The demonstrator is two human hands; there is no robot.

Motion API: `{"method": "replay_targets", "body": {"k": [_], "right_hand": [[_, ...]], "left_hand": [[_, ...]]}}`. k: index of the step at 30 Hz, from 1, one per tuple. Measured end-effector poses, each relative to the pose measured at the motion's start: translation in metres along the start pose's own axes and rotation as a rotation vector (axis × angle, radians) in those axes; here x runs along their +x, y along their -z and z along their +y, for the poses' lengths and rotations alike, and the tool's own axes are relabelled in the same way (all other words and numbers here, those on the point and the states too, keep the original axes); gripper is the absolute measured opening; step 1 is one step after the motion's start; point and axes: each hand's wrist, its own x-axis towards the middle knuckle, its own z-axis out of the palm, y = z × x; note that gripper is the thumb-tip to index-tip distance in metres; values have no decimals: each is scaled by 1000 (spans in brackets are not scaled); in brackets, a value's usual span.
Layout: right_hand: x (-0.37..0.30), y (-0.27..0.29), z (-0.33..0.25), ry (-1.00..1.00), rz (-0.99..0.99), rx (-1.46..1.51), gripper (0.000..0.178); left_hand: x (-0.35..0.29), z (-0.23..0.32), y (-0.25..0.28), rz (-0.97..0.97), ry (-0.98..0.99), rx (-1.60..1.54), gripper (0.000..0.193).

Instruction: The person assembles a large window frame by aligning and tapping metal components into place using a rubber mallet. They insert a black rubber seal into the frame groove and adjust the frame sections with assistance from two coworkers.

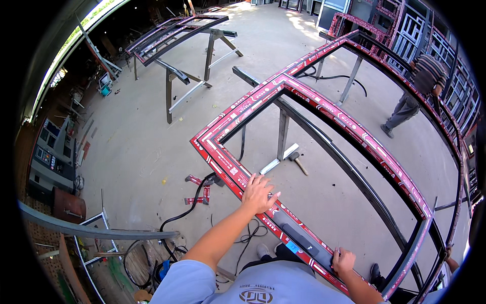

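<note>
We see the frame [324, 109] lying flat on trestles, corners already joined. Our left hand [258, 194] rests open on its near rail; our right hand [343, 261] is closed on a dark handle [302, 239] there, seemingly not yet fixed.

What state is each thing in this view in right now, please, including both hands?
Left hand: flat on the frame's near rail, fingers spread.
Right hand: closed on the end of the dark handle.
Dark handle: lying along the near rail.
Window frame: resting flat on metal stands, red protective film on.
Hammer: lying on the floor.
Black cable: loose across the floor.
</note>
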Motion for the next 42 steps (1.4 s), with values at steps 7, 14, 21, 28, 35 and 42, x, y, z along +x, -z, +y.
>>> {"method": "replay_targets", "body": {"k": [7, 14, 21, 28, 35, 42], "right_hand": [[9, 13, -8, -37, 20, 25, 34], [54, 3, -20, -280, -6, 99, 40], [207, 41, -178, -258, 130, 401, 48], [271, -12, -413, 2, 101, 253, 28], [294, -94, -600, 279, -131, 374, 15], [347, -136, -726, 297, -309, 632, 24]], "left_hand": [[5, 0, 3, 58, -18, -56, 48], [-44, -32, 6, 136, 17, -102, 57], [-168, -167, 13, 144, 378, -43, 73], [-325, -400, -62, -217, 894, -443, 73], [-390, -556, 69, -185, 1086, -560, 64], [-251, -605, 177, 147, 989, -961, 51]]}}
